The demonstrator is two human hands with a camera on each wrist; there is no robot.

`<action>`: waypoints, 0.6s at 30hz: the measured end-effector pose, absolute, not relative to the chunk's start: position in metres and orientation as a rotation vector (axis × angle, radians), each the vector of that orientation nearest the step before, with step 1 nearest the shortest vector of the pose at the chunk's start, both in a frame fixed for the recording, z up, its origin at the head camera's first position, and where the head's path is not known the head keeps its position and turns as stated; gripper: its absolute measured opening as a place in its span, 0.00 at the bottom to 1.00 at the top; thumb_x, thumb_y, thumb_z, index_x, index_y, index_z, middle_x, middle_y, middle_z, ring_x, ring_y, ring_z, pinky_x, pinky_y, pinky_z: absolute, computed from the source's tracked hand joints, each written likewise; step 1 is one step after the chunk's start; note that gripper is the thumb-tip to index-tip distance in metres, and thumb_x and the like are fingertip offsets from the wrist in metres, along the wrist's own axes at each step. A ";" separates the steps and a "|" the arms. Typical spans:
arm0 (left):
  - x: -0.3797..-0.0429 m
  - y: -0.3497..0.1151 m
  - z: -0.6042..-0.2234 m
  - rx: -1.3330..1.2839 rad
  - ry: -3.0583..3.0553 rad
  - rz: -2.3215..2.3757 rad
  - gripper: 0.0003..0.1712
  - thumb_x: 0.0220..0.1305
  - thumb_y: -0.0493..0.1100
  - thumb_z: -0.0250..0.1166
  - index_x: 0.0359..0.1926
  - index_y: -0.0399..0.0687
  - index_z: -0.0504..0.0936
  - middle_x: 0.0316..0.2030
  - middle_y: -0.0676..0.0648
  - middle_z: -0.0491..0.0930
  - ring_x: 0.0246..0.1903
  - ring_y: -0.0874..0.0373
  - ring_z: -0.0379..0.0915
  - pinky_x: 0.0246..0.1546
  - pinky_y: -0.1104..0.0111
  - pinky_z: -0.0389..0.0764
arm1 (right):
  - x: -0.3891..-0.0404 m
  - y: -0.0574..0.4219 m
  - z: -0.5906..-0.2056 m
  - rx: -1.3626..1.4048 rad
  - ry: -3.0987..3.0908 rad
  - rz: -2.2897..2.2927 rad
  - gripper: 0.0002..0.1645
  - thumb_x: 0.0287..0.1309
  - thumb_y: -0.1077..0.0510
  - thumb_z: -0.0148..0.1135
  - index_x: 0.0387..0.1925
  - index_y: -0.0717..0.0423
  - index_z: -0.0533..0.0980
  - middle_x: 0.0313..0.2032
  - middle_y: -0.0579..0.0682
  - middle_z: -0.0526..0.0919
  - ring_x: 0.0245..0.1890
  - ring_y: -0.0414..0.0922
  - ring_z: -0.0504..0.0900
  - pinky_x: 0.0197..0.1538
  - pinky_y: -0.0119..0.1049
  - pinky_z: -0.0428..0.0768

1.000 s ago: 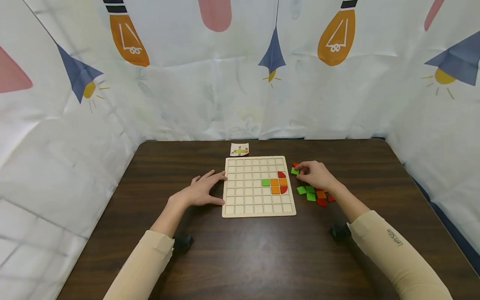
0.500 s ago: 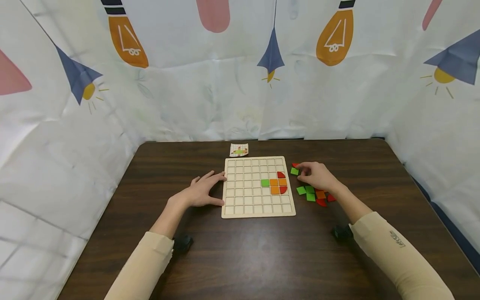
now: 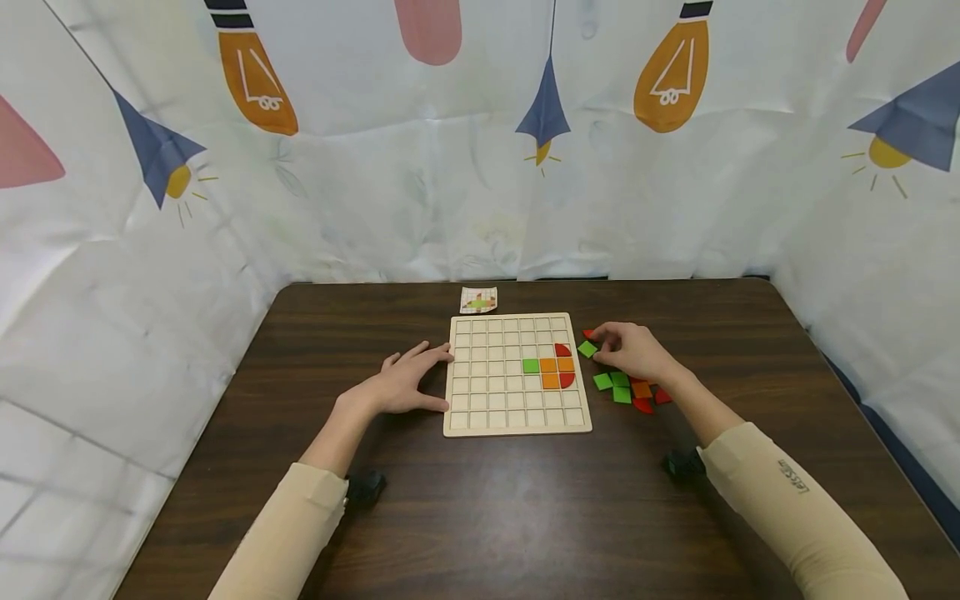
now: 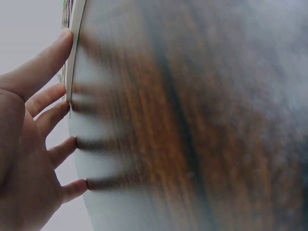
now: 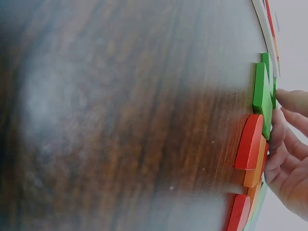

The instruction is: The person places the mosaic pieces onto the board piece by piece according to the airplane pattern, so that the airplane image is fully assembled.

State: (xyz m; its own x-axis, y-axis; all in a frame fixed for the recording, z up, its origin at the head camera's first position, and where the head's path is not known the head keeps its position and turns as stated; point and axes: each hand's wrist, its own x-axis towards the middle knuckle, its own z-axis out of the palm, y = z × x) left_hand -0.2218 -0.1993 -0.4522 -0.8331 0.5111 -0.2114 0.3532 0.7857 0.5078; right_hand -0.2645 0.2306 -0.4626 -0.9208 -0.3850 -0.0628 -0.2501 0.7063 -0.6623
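Observation:
My left hand (image 3: 401, 385) rests at the left side of a pale wooden grid board (image 3: 480, 402), thumb and fingers spread along its edge. In the left wrist view the thumb (image 4: 45, 65) touches the board's rim. My right hand (image 3: 636, 350) is just right of the board, thumb and index finger pinching a green square tile (image 3: 587, 349) at its right corner. Beyond that tile lies a red quarter-round piece (image 3: 588, 334), partly behind the fingers. On the board are a green tile (image 3: 531, 366), several orange tiles (image 3: 549, 365) and two red quarter-rounds (image 3: 567, 380).
Below my right hand lie loose green tiles (image 3: 622, 395), orange tiles (image 3: 641, 389) and red pieces (image 3: 642, 406), partly hidden by the wrist. A small pattern card (image 3: 478, 300) lies behind the board on the dark wooden table (image 3: 480, 517). A printed white curtain (image 3: 420, 200) surrounds the table.
The green tile at my right fingertips has turned to a diamond angle and shifted slightly nearer. It now sits apart from the red piece. The left hand and board stay put.

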 end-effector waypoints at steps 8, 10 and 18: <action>-0.221 -0.199 -0.451 0.660 2.637 0.656 0.48 0.61 0.59 0.75 0.76 0.52 0.66 0.80 0.47 0.50 0.79 0.43 0.36 0.69 0.31 0.39 | -0.265 0.228 -0.467 -0.512 2.750 -0.974 0.14 0.63 0.58 0.73 0.47 0.61 0.83 0.30 0.49 0.79 0.26 0.46 0.73 0.31 0.40 0.73; -0.222 -0.199 -0.451 0.662 2.638 0.652 0.48 0.61 0.60 0.75 0.76 0.52 0.66 0.80 0.47 0.50 0.79 0.43 0.36 0.69 0.31 0.39 | -0.265 0.227 -0.467 -0.528 2.767 -0.958 0.15 0.62 0.57 0.73 0.46 0.61 0.82 0.29 0.49 0.79 0.26 0.46 0.72 0.31 0.40 0.72; -0.222 -0.199 -0.454 0.665 2.643 0.647 0.48 0.61 0.61 0.75 0.76 0.52 0.66 0.80 0.46 0.51 0.79 0.42 0.36 0.68 0.31 0.39 | -0.262 0.220 -0.464 -0.506 2.805 -0.896 0.18 0.61 0.54 0.74 0.45 0.62 0.81 0.29 0.49 0.78 0.27 0.46 0.72 0.33 0.40 0.71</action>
State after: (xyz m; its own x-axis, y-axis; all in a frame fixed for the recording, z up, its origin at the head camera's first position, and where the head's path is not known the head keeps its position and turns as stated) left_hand -0.2219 -0.1995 -0.4535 -0.8329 0.5124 -0.2090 0.3579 0.7869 0.5027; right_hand -0.2620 0.2203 -0.4645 -0.9311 -0.3623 -0.0428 -0.2705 0.7643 -0.5854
